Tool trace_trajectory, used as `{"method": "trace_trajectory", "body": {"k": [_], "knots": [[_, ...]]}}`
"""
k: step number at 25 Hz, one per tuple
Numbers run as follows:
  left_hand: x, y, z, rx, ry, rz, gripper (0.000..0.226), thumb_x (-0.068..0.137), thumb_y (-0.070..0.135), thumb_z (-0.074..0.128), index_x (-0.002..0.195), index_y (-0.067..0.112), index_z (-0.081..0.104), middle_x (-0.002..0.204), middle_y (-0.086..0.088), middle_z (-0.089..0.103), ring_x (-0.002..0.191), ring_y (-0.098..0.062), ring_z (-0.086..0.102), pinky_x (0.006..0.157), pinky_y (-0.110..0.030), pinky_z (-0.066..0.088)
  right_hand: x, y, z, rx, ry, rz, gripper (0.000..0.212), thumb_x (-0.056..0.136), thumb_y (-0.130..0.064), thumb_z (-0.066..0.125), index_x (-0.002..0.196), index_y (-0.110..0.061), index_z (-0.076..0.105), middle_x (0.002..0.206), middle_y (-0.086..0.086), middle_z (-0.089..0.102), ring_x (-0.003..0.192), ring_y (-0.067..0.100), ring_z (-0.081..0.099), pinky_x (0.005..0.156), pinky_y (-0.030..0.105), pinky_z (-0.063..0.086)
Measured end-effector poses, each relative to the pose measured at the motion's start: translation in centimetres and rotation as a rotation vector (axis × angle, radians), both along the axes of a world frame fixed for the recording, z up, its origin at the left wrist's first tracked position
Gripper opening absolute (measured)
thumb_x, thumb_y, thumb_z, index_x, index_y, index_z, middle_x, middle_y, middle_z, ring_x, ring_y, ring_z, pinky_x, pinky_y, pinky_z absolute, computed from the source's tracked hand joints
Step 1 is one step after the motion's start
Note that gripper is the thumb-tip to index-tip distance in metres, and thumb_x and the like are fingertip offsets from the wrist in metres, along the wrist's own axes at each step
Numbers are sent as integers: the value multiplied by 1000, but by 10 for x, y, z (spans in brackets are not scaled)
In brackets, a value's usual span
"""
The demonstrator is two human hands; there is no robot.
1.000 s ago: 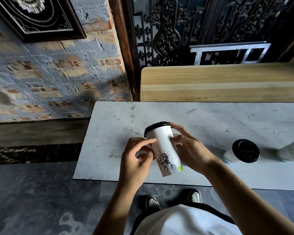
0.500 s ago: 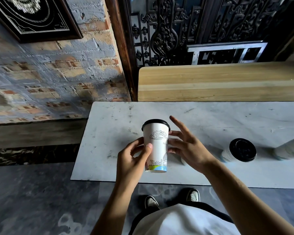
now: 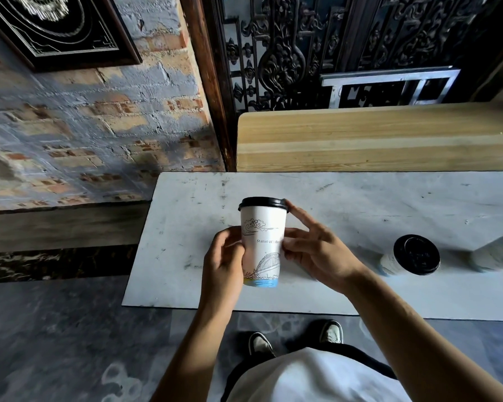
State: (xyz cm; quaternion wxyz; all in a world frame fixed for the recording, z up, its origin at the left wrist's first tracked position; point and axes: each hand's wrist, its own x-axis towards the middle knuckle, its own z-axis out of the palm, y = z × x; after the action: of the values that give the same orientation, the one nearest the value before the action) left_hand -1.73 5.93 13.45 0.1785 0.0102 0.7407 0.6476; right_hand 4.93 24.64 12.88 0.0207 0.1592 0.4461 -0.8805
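Note:
A white paper cup with a black lid stands upright near the front of the white marble table. Line drawings of a cloud and a bridge face me. My left hand grips the cup's left side with curled fingers. My right hand pinches the right side with its thumb on the printed text, and its index finger stretches up to the lid's rim. Whether the cup's base touches the table I cannot tell.
Two more white cups with black lids, one nearer and one at the right edge, stand on the table. A wooden bench top runs behind it. A brick wall is at the left, and my shoes are below the table edge.
The cup went from tilted to upright and was turned, so the bridge drawing now faces me. Both hands shifted their hold around it; my right index finger moved to the lid.

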Motion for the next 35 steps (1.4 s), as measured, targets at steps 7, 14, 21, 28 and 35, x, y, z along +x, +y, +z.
{"method": "trace_trajectory", "body": {"k": [7,14,21,28,35], "knots": [[-5,-7,-5,-9,95,-33,30,86,21,62,105,41,73,92,-1,73,79,-21,70,74,-54,64,0,-1,-3,37,-16,-12,69,84,6,67,149,-14,51,113,22,74,85,24,61,71,31,49],[-16,-11,-9,25,36,-47,35,74,44,73,109,42,72,91,8,77,89,-17,74,79,-39,63,-12,-3,5,391,-148,115,47,105,-9,54,151,-18,49,101,20,70,76,22,60,66,33,50],[-96,14,-13,-45,51,-190,65,85,-1,77,141,23,55,106,-7,76,83,-3,74,76,-15,55,-92,17,13,877,-210,245,64,95,-14,72,151,-25,42,105,14,75,72,14,68,61,25,60],[-186,86,-37,-95,53,-231,59,86,-1,74,140,11,53,126,-8,70,100,-18,74,90,-36,60,-184,82,-14,1009,-212,245,43,84,-7,79,125,-11,65,120,4,73,106,21,72,80,48,65],[-315,184,-130,-172,190,-221,58,93,-13,59,145,-3,36,139,-25,61,125,-30,64,107,-41,52,-335,166,-98,1277,-147,165,62,79,-15,83,135,-9,55,125,9,74,99,25,73,80,35,58]]}}
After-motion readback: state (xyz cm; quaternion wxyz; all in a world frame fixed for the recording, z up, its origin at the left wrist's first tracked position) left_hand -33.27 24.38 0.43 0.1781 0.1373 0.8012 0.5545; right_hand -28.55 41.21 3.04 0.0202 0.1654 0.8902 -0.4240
